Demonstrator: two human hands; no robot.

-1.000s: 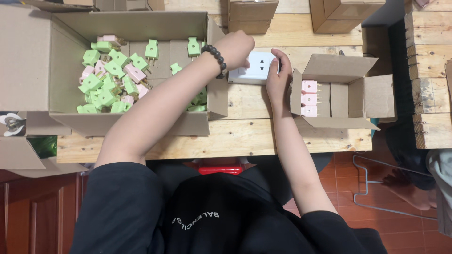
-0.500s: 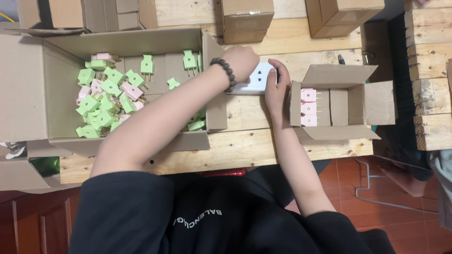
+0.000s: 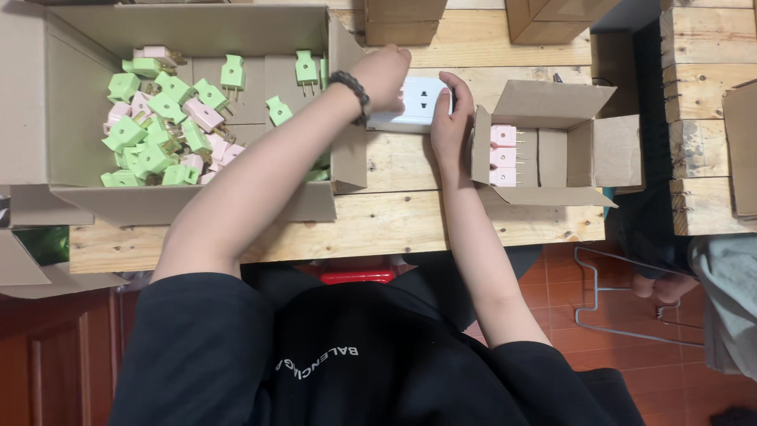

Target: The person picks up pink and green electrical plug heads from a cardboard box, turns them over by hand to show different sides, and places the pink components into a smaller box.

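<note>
Both my hands rest on a white power strip (image 3: 419, 99) lying on the wooden table (image 3: 410, 213). My left hand (image 3: 384, 73), with a dark bead bracelet on its wrist, covers the strip's left end. My right hand (image 3: 447, 118) holds its right end, fingers curled along the edge. To the left a large cardboard box (image 3: 197, 201) holds several green and pink plugs (image 3: 162, 118). To the right a small cardboard box (image 3: 564, 150) holds three pink plugs (image 3: 505, 156) stacked at its left wall.
More closed cardboard boxes (image 3: 404, 20) stand at the table's far edge. Stacked wooden pallets (image 3: 698, 118) rise at the right. Another person's sleeve and hand (image 3: 714, 284) show at the lower right above a red tiled floor.
The view has shifted, so everything sits a little lower in the frame. My hands remain on the white power strip; the right hand has closed more around its right end.
</note>
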